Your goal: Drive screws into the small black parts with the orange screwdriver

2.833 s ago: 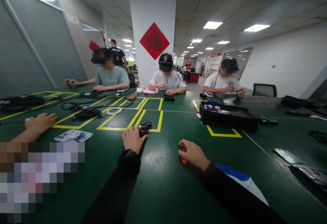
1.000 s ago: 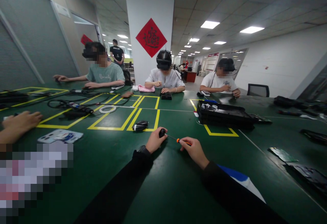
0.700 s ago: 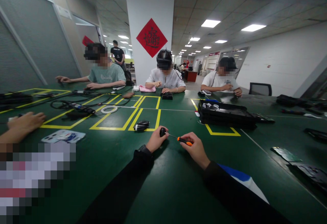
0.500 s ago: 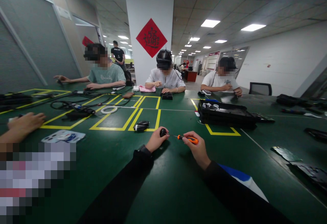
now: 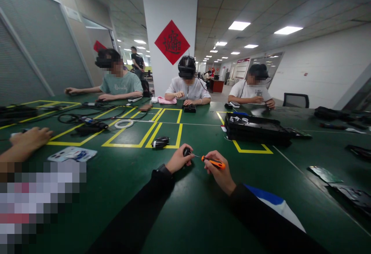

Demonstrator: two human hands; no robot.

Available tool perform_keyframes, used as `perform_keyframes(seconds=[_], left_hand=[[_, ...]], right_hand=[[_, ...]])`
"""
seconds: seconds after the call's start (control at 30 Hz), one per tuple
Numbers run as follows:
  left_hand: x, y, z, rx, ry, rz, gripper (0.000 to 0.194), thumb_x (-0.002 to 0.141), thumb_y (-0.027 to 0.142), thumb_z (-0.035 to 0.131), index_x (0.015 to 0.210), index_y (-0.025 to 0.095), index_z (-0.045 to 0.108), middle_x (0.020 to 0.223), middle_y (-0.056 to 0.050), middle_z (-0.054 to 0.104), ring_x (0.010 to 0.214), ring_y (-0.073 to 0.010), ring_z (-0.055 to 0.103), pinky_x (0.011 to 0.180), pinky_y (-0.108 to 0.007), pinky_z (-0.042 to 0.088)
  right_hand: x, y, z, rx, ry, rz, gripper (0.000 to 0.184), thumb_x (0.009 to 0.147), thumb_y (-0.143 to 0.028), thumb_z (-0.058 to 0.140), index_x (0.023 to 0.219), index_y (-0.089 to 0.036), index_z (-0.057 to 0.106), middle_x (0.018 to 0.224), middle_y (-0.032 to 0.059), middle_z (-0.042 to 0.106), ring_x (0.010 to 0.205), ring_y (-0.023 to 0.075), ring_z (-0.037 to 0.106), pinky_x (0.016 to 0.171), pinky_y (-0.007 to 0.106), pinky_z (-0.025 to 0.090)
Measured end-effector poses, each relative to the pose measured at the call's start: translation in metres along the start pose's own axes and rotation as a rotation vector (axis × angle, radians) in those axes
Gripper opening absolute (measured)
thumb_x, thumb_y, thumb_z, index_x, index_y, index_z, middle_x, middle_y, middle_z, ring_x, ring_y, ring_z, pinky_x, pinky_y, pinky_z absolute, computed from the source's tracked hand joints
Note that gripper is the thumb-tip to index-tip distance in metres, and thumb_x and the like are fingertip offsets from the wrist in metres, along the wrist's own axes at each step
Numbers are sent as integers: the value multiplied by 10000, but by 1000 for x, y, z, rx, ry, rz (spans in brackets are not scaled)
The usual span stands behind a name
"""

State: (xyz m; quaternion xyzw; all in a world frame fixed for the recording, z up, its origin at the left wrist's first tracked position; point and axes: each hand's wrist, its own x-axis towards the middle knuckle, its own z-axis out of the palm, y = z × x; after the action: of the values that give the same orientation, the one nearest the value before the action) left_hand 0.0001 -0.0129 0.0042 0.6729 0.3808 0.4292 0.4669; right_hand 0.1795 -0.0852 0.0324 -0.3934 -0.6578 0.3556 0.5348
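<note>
My left hand [image 5: 179, 160] is closed around a small dark rounded part [image 5: 186, 151], mostly hidden by the fingers; its kind does not show. In my right hand [image 5: 222, 169] is an orange and black screwdriver [image 5: 213, 162], gripped by its handle. Its thin shaft points left and reaches the dark part; whether the tip sits in it I cannot make out. Just beyond my left hand, a black cylindrical object [image 5: 160, 142] with a white end lies inside a yellow tape outline on the green table [image 5: 199, 207].
A black tray [image 5: 257, 128] with small white pieces stands to the right. Circuit boards [image 5: 324, 174] lie at the right. A white cable coil [image 5: 123, 124], black cables and a phone-like object [image 5: 72, 154] are at left. A co-worker's hand [image 5: 33, 140] rests nearby; three people sit opposite.
The screwdriver handle has tilted slightly and my right fingers have shifted around it. The dark part in my left hand has turned a little.
</note>
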Motion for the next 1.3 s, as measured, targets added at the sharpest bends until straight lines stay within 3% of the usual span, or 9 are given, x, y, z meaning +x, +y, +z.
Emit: perform_keyframes(seconds=[0.13, 0.3, 0.37, 0.57, 0.73, 0.87, 1.3], left_hand=[[-1, 1, 0, 11, 12, -9, 297, 698, 343, 572, 906, 172, 448, 535, 63, 507, 436, -86, 523, 441, -198, 417], [-1, 2, 0, 13, 8, -7, 309, 700, 356, 569, 913, 167, 452, 524, 62, 509, 435, -88, 522, 440, -198, 413], [0, 1, 0, 14, 6, -4, 315, 703, 364, 565, 917, 164, 450, 521, 60, 509, 433, -89, 519, 437, -197, 410], [0, -1, 0, 21, 11, -6, 328, 697, 370, 570, 921, 160, 455, 518, 60, 508, 431, -85, 517, 441, -191, 404], [0, -1, 0, 18, 3, -9, 321, 700, 373, 567, 918, 167, 452, 520, 58, 514, 434, -87, 515, 437, -193, 404], [0, -1, -1, 29, -1, -15, 314, 705, 369, 562, 923, 172, 450, 521, 57, 515, 441, -91, 519, 441, -197, 408], [0, 0, -1, 28, -9, 13, 317, 712, 372, 552, 930, 168, 447, 523, 54, 509, 444, -96, 520, 432, -196, 400]], right_hand=[[2, -4, -3, -86, -16, -129, 95, 733, -264, 549, 739, -187, 605, 789, 27, 549, 744, 151, 518, 681, 275, 414], [-1, -6, -1, 2, -43, 12, 223, 804, -320, 454, 959, -194, 552, 633, -17, 515, 527, 99, 455, 501, 215, 364], [-2, -4, -1, 28, -34, 40, 203, 793, -314, 470, 946, -193, 527, 611, -27, 502, 489, 91, 433, 470, 207, 348], [1, -5, -5, -107, 12, -137, 83, 733, -249, 537, 744, -186, 591, 782, 24, 531, 734, 147, 503, 689, 277, 401], [1, -6, -2, -30, 41, 4, 208, 803, -330, 447, 901, -185, 559, 603, -17, 484, 529, 99, 449, 512, 220, 381], [0, -4, 0, 65, 47, 76, 193, 792, -361, 464, 833, -183, 524, 547, -35, 484, 429, 75, 402, 403, 193, 309], [0, -1, -3, 82, 31, 65, 159, 788, -333, 485, 833, -185, 523, 572, -29, 500, 444, 79, 427, 415, 197, 328]])
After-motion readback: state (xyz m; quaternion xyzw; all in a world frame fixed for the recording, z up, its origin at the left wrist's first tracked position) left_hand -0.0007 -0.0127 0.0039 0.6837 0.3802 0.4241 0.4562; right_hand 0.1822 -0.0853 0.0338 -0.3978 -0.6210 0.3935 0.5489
